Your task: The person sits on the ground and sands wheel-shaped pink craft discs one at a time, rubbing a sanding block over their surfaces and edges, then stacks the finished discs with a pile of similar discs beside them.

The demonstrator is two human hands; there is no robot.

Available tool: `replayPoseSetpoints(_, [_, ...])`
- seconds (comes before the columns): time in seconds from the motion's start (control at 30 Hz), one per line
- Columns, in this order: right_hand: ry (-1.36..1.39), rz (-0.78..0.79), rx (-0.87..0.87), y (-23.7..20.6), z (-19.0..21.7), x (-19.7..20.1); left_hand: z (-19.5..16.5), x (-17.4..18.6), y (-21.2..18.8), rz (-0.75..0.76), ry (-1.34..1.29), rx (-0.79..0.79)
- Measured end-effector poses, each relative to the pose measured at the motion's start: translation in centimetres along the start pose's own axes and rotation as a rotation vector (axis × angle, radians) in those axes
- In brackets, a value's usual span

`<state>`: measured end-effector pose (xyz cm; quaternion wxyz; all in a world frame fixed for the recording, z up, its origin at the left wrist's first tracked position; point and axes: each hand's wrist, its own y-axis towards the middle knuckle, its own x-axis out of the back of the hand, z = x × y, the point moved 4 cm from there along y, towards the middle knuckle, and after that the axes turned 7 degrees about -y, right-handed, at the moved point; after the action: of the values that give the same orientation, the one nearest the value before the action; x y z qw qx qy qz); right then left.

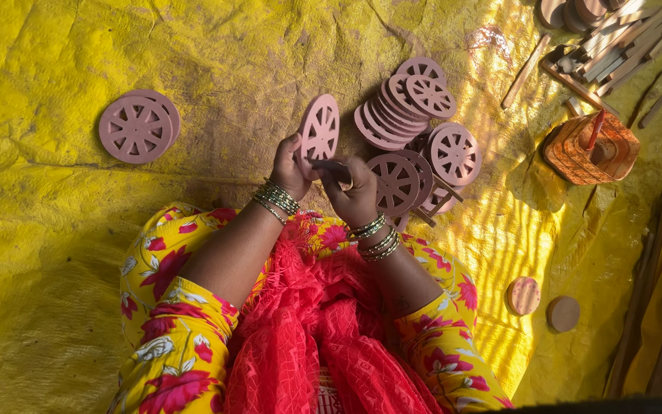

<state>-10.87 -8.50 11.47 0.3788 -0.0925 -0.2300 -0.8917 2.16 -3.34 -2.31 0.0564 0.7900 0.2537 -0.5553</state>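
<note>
Your red lace scarf [308, 337] lies below the round pink spoked wooden wheel [319, 132]; your left hand [289, 165] pinches its edge, your right hand [354, 195] grips a dark tool [331, 165] just beside it.

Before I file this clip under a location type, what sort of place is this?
Probably a floor-level craft workspace for wooden toys. A crinkled yellow tarp covers the ground, piled pink spoked wooden wheels lie on it, and cut wooden sticks are heaped nearby.

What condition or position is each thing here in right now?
Left hand: holding a pink wheel upright.
Right hand: gripping a dark stick at the wheel.
Wheel pile: heaped, overlapping.
Two wheels: stacked flat.
Two discs: lying apart.
</note>
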Motion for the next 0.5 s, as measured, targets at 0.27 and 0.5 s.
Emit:
replayPoseSetpoints(0.27, [-0.331, -0.122, 0.134, 0.9, 1.6, 0.8, 0.7, -2.1, -0.5, -0.046, -0.071, 0.034])
replayPoseSetpoints(0.5, [-0.403, -0.101, 0.106, 0.7, 0.9, 0.9, 1.5, -2.3, -0.8, -0.076, -0.022, 0.102])
